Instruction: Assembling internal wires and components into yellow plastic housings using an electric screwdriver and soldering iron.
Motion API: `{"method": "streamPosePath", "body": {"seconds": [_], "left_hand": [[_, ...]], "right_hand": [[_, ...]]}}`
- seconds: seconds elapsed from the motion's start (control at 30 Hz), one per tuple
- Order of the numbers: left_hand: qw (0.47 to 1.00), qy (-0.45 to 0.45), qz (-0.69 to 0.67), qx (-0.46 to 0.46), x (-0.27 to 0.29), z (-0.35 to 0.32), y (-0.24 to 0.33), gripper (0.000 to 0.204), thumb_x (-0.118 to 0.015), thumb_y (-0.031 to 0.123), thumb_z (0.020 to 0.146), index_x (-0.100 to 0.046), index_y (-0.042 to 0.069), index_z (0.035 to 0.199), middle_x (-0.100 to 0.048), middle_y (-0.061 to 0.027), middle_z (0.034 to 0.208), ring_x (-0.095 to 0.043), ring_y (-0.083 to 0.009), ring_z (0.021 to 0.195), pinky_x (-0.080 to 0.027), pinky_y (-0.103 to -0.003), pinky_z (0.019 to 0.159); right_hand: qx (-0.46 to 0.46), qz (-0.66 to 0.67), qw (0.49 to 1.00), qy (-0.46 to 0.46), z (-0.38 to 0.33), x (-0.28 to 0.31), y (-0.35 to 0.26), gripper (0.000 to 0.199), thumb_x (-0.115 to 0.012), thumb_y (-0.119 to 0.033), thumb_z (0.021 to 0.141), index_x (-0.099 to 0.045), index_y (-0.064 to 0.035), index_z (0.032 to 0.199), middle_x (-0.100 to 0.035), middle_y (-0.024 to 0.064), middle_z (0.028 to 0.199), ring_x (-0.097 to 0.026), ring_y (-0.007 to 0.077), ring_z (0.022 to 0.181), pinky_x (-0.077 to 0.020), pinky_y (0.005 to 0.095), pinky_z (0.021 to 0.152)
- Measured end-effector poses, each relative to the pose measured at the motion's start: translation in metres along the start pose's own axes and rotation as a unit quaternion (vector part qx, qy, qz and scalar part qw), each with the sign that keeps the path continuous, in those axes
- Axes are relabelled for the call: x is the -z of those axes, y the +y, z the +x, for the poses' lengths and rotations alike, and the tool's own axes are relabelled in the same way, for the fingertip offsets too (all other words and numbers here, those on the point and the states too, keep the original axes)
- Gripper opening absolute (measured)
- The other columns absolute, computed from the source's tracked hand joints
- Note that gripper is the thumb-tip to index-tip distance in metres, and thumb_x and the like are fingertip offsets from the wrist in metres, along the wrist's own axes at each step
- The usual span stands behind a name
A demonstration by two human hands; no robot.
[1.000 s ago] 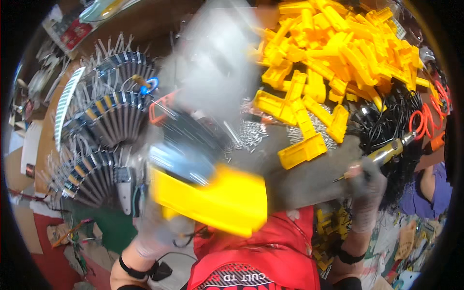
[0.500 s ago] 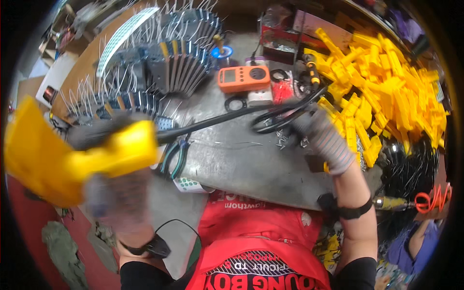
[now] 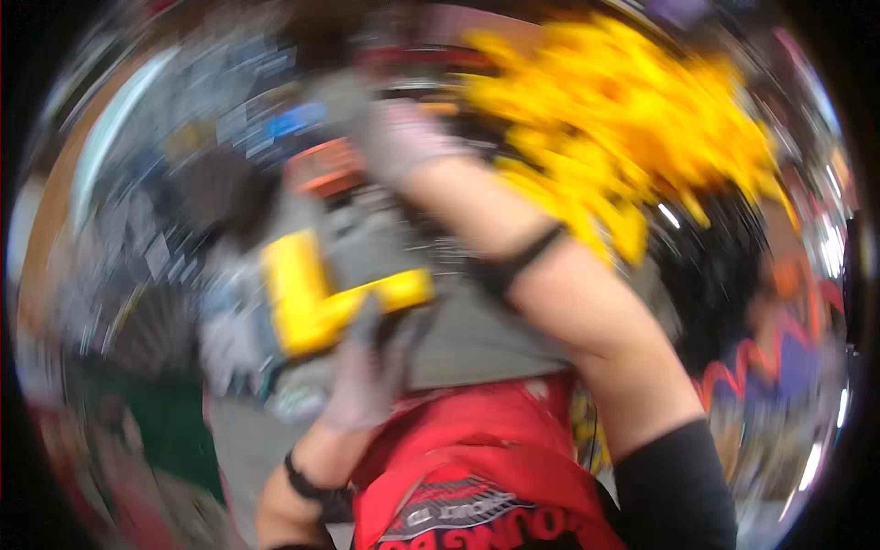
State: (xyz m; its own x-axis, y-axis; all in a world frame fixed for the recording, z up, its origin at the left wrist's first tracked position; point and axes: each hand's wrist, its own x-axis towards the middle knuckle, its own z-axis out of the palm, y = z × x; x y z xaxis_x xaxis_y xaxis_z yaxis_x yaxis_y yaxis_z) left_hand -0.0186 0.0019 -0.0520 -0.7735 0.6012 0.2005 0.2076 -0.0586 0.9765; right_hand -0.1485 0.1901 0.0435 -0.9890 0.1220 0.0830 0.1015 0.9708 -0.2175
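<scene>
Gloved, my left hand [image 3: 362, 380] is closed on a yellow L-shaped plastic part [image 3: 298, 289] above the front of the grey table [image 3: 458, 353]. Its tall arm points away from me and its short arm points right. My right hand [image 3: 399, 137], gloved too, reaches far across the table, right beside an orange meter [image 3: 325, 169]. Motion smears its fingers, so what they hold, if anything, cannot be made out.
A large heap of yellow plastic parts [image 3: 632, 110] covers the far right. Black cables [image 3: 715, 243] bunch below it, with a red coiled hose [image 3: 761, 356] further right. Blurred fanned dark pieces [image 3: 220, 192] lie at the left, near a blue round thing [image 3: 295, 119].
My left hand has brought the yellow part from the left in front of me. My right hand has moved away and leftward to the meter. The black cable no longer shows clearly. The view has swung.
</scene>
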Motion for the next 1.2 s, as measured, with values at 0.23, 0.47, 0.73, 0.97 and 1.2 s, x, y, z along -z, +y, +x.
{"method": "streamPosePath", "body": {"seconds": [0.23,0.47,0.73,0.97,1.2], "left_hand": [[0.813,0.018,-0.525,0.251,0.018,0.005,-0.003,0.063,-0.057,0.039,0.096,-0.037,0.0,0.141,-0.048,-0.0175,0.139,-0.051,-0.0287,0.124,-0.041,-0.045,0.108],[0.779,-0.027,-0.535,0.327,0.016,0.016,0.009,0.074,-0.05,0.047,0.097,-0.028,-0.006,0.145,-0.042,-0.0206,0.145,-0.049,-0.0339,0.129,-0.045,-0.049,0.105],[0.877,-0.183,-0.268,0.355,0.012,0.015,0.02,0.068,-0.055,0.046,0.096,-0.036,-0.002,0.141,-0.051,-0.0163,0.136,-0.057,-0.0252,0.114,-0.054,-0.032,0.088],[0.909,-0.234,-0.01,0.346,-0.008,0.024,0.029,0.061,-0.074,0.03,0.085,-0.047,-0.003,0.13,-0.059,-0.008,0.103,-0.052,-0.007,0.076,-0.041,-0.017,0.055],[0.953,-0.214,0.119,0.176,-0.014,0.011,0.014,0.046,-0.071,0.03,0.087,-0.056,-0.002,0.117,-0.063,-0.0081,0.082,-0.049,-0.0078,0.062,-0.039,-0.018,0.052]], "right_hand": [[0.096,0.102,0.988,0.066,-0.06,-0.019,-0.019,0.019,-0.065,-0.027,0.08,-0.071,-0.0087,0.081,-0.069,0.0086,0.081,-0.069,0.0244,0.078,-0.0535,0.0353,0.065],[-0.004,0.356,0.934,0.003,-0.279,0.123,0.11,0.042,-0.06,-0.032,0.089,-0.065,-0.0032,0.119,-0.07,0.011,0.101,-0.066,0.0207,0.091,-0.0527,0.0333,0.08],[-0.42,0.527,0.738,-0.029,-0.525,0.071,0.166,0.039,-0.064,-0.028,0.09,-0.065,0.0051,0.111,-0.069,0.0118,0.103,-0.066,0.0177,0.096,-0.0517,0.0296,0.085],[-0.682,0.328,0.653,-0.017,-0.66,-0.087,0.228,0.04,-0.061,-0.027,0.085,-0.066,-0.0033,0.116,-0.069,0.0135,0.102,-0.064,0.0189,0.091,-0.0488,0.0311,0.083],[-0.725,0.267,0.629,0.088,-0.623,-0.198,0.305,0.063,-0.062,-0.042,0.086,-0.05,-0.0076,0.137,-0.058,0.0199,0.131,-0.053,0.0337,0.124,-0.0407,0.0389,0.103]]}}
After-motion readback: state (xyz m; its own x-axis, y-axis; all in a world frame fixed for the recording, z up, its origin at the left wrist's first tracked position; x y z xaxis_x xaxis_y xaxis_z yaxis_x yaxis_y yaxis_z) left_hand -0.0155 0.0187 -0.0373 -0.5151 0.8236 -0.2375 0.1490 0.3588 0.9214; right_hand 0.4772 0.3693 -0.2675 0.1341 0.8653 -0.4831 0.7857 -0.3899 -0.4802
